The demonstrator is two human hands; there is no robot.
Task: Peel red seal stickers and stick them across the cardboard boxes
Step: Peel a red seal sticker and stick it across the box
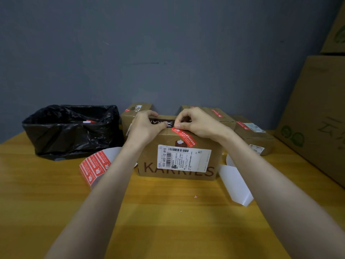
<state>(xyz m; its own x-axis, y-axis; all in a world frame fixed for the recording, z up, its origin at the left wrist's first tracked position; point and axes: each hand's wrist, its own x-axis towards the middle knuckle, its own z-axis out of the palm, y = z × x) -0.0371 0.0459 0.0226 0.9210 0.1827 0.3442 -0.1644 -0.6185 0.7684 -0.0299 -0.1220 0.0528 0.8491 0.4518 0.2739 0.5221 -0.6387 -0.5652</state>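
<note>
A brown cardboard box (179, 171) printed KARRIES stands at the table's middle, a white shipping label on its front. A red seal sticker (186, 138) runs slantwise from the box's top edge down the front face. My left hand (147, 126) grips the top left of the box, fingers curled over the top and thumb at the front edge. My right hand (196, 122) pinches the sticker's upper end at the top edge, thumb on it and fingers curled. A sheet of red seal stickers (95, 166) lies curled to the left of the box.
A bin lined with a black bag (72, 131) stands at the back left. Several sealed boxes (250, 135) sit behind and to the right. Large cartons (317, 113) are stacked at the far right. White backing paper (237, 186) lies right of the box on the wooden table (168, 221).
</note>
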